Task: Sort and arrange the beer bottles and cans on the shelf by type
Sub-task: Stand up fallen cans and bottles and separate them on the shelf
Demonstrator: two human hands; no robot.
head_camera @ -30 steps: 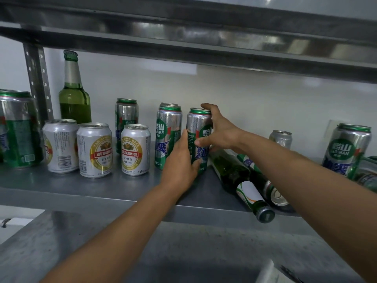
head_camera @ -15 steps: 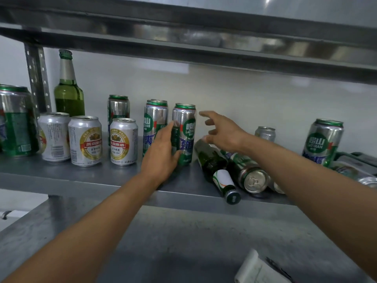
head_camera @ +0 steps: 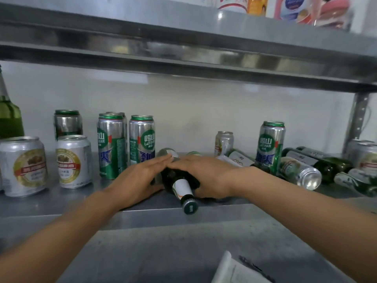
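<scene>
- The metal shelf (head_camera: 61, 203) runs the full width of the view. A second shelf board (head_camera: 183, 48) hangs above it and a grey tabletop (head_camera: 163, 252) lies below.
- Both forearms reach in from the bottom corners and meet at the middle of the shelf.
- The left hand (head_camera: 138, 180) lies palm down, fingers straight and together, pointing right. It rests against the left side of a lying bottle (head_camera: 180, 185). It is flat, not clasping, and its thumb is hidden.
- The right hand (head_camera: 210, 176) is laid over the bottle's body from the other side, with fingers stretched left until the tips meet those of the left hand. The fingers look straight rather than wrapped round, and its thumb is out of sight too.
- The bottle is dark green glass and lies on its side between the two palms, mid-shelf. Its long axis runs back to front, slanted a little right. The neck has a white label, and the green cap (head_camera: 190, 208) points at the camera, sticking out past the shelf's front edge.
- Two tall green cans (head_camera: 112, 146) stand upright just left of the hands.
- Two short white cans (head_camera: 73, 161) stand farther left.
- On the right, one tall green can (head_camera: 272, 144) stands among toppled bottles (head_camera: 326, 162) and a silver can (head_camera: 299, 173) lying on its side.
</scene>
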